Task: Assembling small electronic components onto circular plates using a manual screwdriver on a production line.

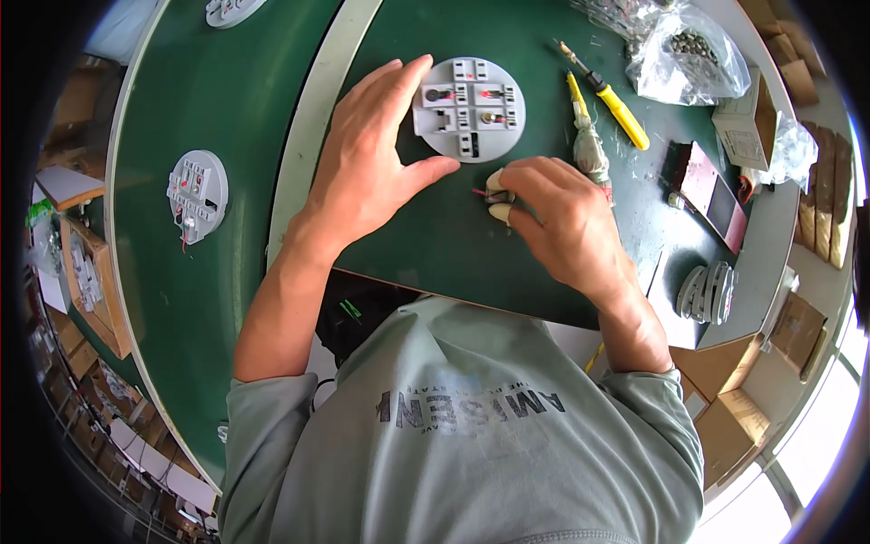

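Note:
A round light-grey plastic plate [443,145] with several small raised holders, dark and red parts fitted in them, lies on the green bench. My left hand [362,150] grips it by the rim, fingertips at the upper left edge and thumb at the lower edge. Just below the plate, my right hand [562,213] wears pale finger cots on its thumb and a finger. Between these tips is a small dark part with a thin reddish wire [478,191], mostly hidden by the fingers.
Right of the plate lie a yellow-handled soldering iron [625,118] and a yellow-tipped tool wrapped in plastic [589,150]. Beyond are a bag of small metal parts [693,54], a dark red box [711,195] and stacked discs [707,292]. Another plate [198,195] sits on the left bench.

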A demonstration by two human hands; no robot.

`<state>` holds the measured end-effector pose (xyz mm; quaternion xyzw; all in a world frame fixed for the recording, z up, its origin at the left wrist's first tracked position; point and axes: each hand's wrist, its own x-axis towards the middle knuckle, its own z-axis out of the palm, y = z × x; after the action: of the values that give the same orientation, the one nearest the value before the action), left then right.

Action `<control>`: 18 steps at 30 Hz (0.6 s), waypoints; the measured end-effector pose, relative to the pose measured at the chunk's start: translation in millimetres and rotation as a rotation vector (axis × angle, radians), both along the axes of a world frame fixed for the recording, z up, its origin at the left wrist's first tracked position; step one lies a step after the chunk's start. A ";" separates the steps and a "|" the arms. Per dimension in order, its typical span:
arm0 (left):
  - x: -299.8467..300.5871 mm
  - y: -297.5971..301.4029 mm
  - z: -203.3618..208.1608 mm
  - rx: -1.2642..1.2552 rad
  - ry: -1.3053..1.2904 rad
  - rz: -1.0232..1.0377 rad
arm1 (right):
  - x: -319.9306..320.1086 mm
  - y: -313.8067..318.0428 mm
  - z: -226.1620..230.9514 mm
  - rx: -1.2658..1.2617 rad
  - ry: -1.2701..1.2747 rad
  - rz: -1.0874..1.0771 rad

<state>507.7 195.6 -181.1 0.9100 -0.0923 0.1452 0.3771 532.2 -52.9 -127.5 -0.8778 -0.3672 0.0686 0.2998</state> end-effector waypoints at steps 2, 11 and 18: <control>2.0 -1.6 -2.5 -0.001 -0.018 -0.013 | 4.6 6.6 4.1 0.081 0.100 -0.091; 2.5 0.3 -6.2 -0.066 -0.082 -0.015 | 49.5 58.1 3.9 0.004 -0.209 0.225; 2.6 14.9 -6.0 -0.130 0.009 0.010 | 61.2 73.9 7.0 0.059 -0.047 0.296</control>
<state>510.3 210.5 -187.1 0.8847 -0.0764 0.1486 0.4352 593.4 21.0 -120.5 -0.8061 -0.5016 0.0806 0.3034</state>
